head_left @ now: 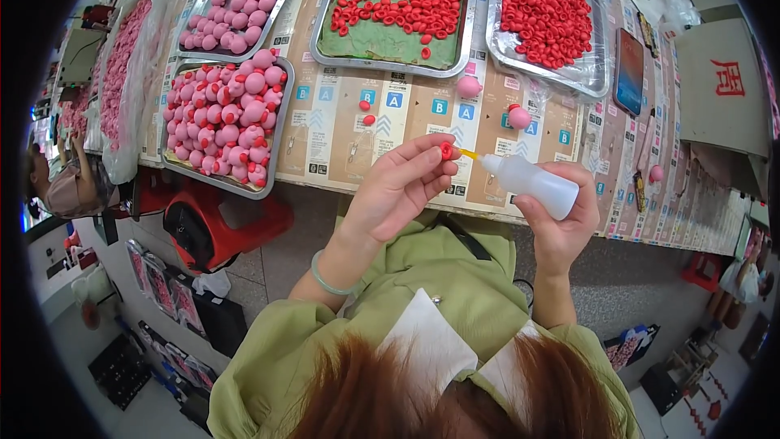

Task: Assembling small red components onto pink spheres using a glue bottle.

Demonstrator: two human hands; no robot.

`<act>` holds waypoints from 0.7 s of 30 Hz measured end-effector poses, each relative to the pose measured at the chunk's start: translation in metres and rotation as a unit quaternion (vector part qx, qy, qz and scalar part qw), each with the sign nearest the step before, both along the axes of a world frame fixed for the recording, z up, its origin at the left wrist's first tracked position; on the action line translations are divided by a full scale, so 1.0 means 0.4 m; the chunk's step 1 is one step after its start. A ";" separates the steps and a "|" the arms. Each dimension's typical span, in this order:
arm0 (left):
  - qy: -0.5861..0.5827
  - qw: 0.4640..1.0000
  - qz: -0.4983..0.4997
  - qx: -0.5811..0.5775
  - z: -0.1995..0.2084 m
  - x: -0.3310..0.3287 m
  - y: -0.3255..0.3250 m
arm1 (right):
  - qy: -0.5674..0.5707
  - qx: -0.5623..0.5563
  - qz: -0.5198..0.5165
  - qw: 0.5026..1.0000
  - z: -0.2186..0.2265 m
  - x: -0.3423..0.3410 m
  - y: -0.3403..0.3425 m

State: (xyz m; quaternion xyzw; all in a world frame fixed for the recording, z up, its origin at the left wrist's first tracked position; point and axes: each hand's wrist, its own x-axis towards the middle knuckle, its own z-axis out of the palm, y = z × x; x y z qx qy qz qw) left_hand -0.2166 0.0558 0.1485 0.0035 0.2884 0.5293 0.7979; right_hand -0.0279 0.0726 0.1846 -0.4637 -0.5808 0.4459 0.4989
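Note:
Between thumb and fingertips, my left hand (402, 183) pinches a small red hollow oval piece (447, 151). My right hand (565, 223) is wrapped round a white squeeze bottle (532, 183), tilted so that its yellow nozzle (469, 154) points left and meets or nearly meets the red piece. Beyond my hands, a pink ball (469, 86) lies on the table, and a pink ball with a red piece on it (518, 117) sits to its right. Two loose red pieces, one of them a red oval (369, 120), lie left of my left hand.
A metal tray of red pieces on a green sheet (325, 53) stands ahead, another red-filled tray (597, 73) to its right. Trays of pink balls (280, 126) are at left. A phone (629, 71) lies at right. A red stool (219, 223) and another person (69, 179) are at left.

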 end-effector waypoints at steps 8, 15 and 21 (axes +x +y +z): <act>0.015 1.000 0.009 -0.004 -0.004 0.001 0.003 | -0.016 0.000 0.019 1.000 -0.003 0.007 -0.008; -0.001 1.000 0.012 0.005 -0.023 -0.015 -0.004 | 0.099 -0.072 -0.085 0.989 -0.030 0.048 0.019; 0.018 0.999 0.041 -0.009 -0.052 -0.039 -0.003 | 0.027 -0.064 -0.188 0.980 -0.169 0.171 0.131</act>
